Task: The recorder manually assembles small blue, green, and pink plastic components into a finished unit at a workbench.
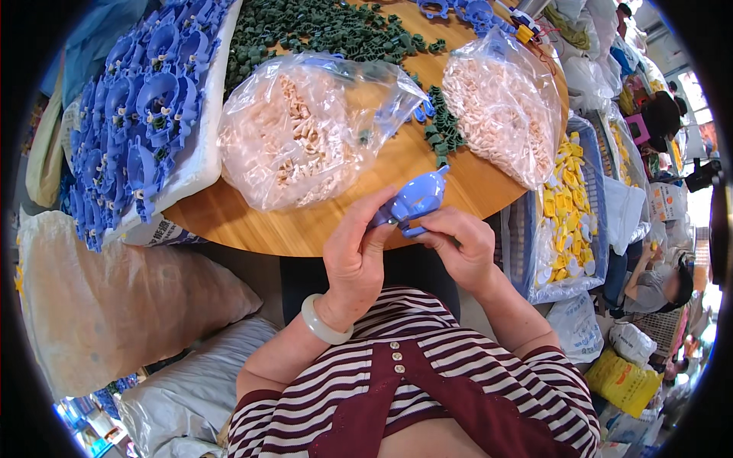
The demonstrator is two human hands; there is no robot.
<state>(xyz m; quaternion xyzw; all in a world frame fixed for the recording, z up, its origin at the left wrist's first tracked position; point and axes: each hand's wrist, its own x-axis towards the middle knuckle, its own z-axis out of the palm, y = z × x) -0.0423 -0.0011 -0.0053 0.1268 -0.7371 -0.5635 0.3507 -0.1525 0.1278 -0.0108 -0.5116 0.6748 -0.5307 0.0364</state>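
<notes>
L hand (355, 248) & R hand (466, 243) both gripping blue plastic pc (420, 195) at bench (217, 217) edge, nr clear bag (370, 95) w/ pale bits (301, 126).

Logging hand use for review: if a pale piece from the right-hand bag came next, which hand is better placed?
The right hand, probably: it is nearer that bag than the left hand, though both hold the blue part.
</notes>
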